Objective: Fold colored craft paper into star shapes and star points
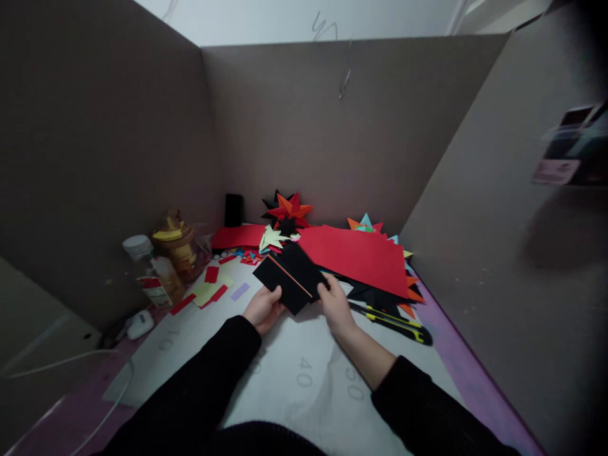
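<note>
Black paper (281, 286) is held up in front of me between both hands, with a thin orange line running diagonally across it. On its lower left edge, my left hand (263, 309) pinches the paper, thumb on top. My right hand (336, 305) grips the right side, where another dark section (304, 269) lies beyond the orange line. Whether this is one folded piece or two separate sheets I cannot tell. Close to my right hand, a yellow and black utility knife (399, 324) lies on the white sheet (304, 392).
Red sheets (356, 256) are stacked at the back right, and folded paper stars (291, 210) stand by the rear panel. Small paper pieces (212, 274) lie to the left. Beside the left panel are a bottle (156, 278), a brown-yellow container (183, 250) and a white case (140, 324).
</note>
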The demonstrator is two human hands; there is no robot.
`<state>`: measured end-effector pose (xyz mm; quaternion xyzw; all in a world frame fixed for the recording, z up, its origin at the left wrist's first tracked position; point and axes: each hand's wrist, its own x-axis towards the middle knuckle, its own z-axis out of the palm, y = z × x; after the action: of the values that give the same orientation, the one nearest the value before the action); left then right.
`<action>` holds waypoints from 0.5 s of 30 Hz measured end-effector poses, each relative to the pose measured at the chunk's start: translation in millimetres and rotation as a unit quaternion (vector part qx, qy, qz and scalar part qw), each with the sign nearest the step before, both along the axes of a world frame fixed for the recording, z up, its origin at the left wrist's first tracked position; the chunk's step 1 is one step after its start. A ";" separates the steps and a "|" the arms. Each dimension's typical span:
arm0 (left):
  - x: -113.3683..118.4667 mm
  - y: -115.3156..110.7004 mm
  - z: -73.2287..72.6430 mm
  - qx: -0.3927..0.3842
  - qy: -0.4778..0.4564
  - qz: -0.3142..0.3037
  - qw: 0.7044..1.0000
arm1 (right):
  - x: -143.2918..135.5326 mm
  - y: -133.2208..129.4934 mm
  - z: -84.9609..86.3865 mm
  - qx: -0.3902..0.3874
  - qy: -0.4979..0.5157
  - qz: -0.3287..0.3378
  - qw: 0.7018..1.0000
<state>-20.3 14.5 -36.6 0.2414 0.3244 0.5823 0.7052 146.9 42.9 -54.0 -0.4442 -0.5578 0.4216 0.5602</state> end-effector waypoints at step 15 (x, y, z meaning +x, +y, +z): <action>3.6 -6.6 3.4 0.065 0.062 -0.002 0.996 | -15.9 -25.5 7.7 0.159 -0.212 0.058 0.963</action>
<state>-16.7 7.9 -33.2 0.3224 0.3284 0.5850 0.6678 131.0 17.4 -46.3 -0.3957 -0.7483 0.2552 0.4673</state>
